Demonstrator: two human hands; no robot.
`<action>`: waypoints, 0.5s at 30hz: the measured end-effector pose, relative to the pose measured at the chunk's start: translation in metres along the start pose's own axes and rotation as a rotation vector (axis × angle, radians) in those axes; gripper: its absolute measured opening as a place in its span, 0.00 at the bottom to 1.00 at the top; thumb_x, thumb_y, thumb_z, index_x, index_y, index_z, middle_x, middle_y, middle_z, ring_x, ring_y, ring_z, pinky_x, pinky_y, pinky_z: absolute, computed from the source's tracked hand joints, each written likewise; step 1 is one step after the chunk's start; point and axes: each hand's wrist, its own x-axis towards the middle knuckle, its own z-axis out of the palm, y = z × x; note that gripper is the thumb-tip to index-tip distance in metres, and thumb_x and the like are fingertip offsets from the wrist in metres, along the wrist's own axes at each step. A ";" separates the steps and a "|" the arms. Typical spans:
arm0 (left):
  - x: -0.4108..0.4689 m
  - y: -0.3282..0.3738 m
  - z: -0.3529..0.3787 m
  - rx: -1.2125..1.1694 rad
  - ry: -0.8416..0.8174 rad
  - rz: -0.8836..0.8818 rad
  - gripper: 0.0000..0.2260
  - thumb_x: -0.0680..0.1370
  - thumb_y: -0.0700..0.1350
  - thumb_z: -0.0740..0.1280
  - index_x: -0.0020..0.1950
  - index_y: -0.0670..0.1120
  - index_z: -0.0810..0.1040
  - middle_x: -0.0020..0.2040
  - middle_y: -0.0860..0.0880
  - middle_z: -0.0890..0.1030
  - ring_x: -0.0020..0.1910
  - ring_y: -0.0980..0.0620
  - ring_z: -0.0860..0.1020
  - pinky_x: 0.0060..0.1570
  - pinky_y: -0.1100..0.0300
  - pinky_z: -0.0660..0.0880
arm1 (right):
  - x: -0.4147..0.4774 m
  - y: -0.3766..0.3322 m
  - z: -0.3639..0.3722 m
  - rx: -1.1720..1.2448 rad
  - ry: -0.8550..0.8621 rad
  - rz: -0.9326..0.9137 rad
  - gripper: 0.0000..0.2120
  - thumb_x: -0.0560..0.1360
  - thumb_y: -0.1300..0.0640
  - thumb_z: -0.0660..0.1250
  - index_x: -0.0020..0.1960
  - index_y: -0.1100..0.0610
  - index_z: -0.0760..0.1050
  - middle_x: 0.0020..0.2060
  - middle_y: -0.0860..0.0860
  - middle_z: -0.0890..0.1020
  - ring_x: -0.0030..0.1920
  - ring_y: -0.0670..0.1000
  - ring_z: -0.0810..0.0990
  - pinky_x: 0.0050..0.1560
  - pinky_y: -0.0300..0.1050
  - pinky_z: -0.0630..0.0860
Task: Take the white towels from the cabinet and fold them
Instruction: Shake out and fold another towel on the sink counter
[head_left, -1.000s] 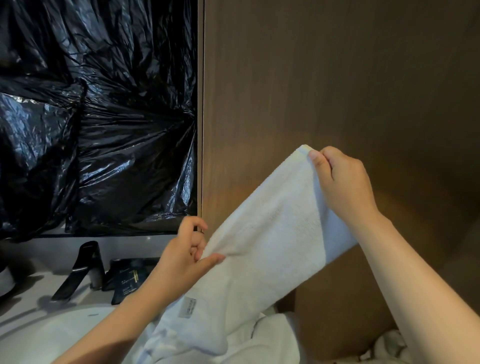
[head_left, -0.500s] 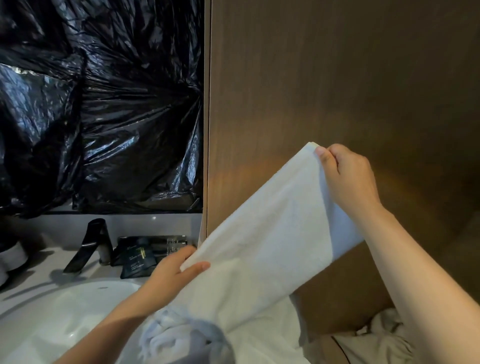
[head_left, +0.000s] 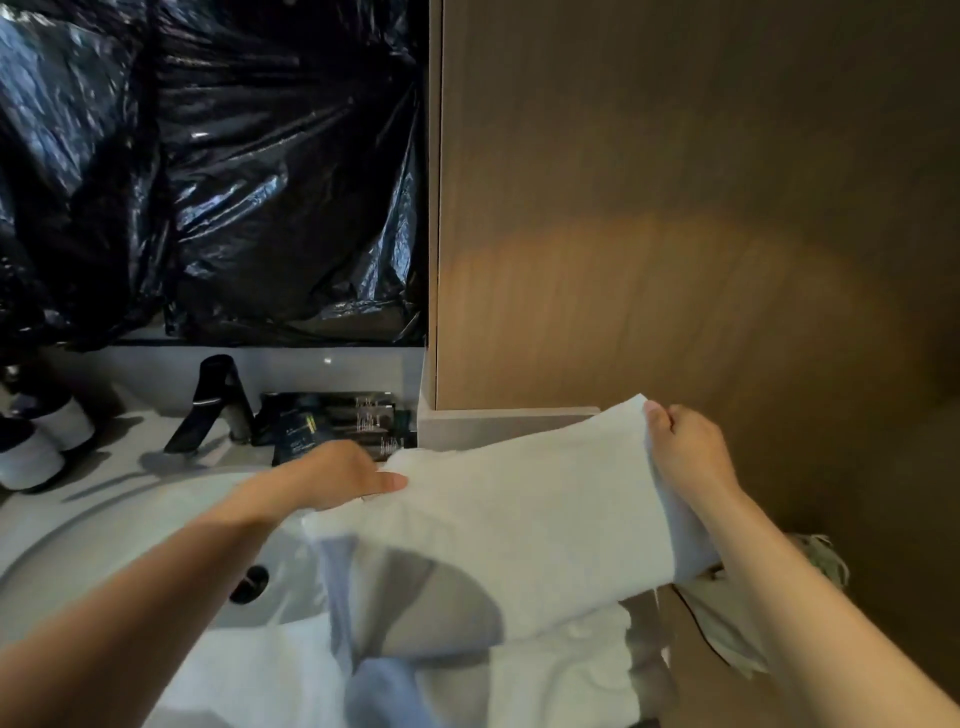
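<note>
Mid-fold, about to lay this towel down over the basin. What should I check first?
1. Grip of left hand on towel edge: ok.
2. Pinch of right hand on the upper corner: ok.
3. Cloth spread between both hands: ok.
4. Cloth apart from the faucet: ok.
5. Dry sink underneath: cannot tell.
6. Hanging lower edges aligned: cannot tell, blurred.

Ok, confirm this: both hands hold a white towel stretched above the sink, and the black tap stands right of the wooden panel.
One thing is wrong: the black tap stands left of the wooden panel, as the head view shows. The rest holds: the left hand and right hand hold the white towel stretched above the sink.
</note>
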 end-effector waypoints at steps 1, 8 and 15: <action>0.006 -0.003 0.012 0.002 0.036 0.007 0.25 0.77 0.63 0.61 0.36 0.42 0.76 0.37 0.47 0.77 0.38 0.49 0.76 0.40 0.58 0.71 | -0.007 0.008 0.011 -0.016 -0.021 0.035 0.24 0.84 0.46 0.51 0.48 0.63 0.76 0.45 0.60 0.81 0.47 0.61 0.79 0.49 0.54 0.76; 0.013 -0.011 0.058 -0.084 0.245 0.049 0.13 0.80 0.54 0.61 0.49 0.45 0.77 0.43 0.49 0.77 0.45 0.47 0.77 0.50 0.54 0.75 | -0.028 0.032 0.048 -0.094 -0.108 0.099 0.18 0.83 0.49 0.54 0.52 0.63 0.72 0.44 0.61 0.81 0.44 0.60 0.79 0.41 0.50 0.75; -0.033 -0.014 0.068 -0.473 0.615 -0.081 0.18 0.73 0.59 0.69 0.55 0.49 0.73 0.54 0.50 0.75 0.49 0.52 0.75 0.50 0.54 0.76 | -0.047 0.013 0.060 -0.059 -0.213 0.130 0.28 0.81 0.50 0.61 0.76 0.61 0.59 0.70 0.62 0.67 0.69 0.62 0.68 0.65 0.56 0.69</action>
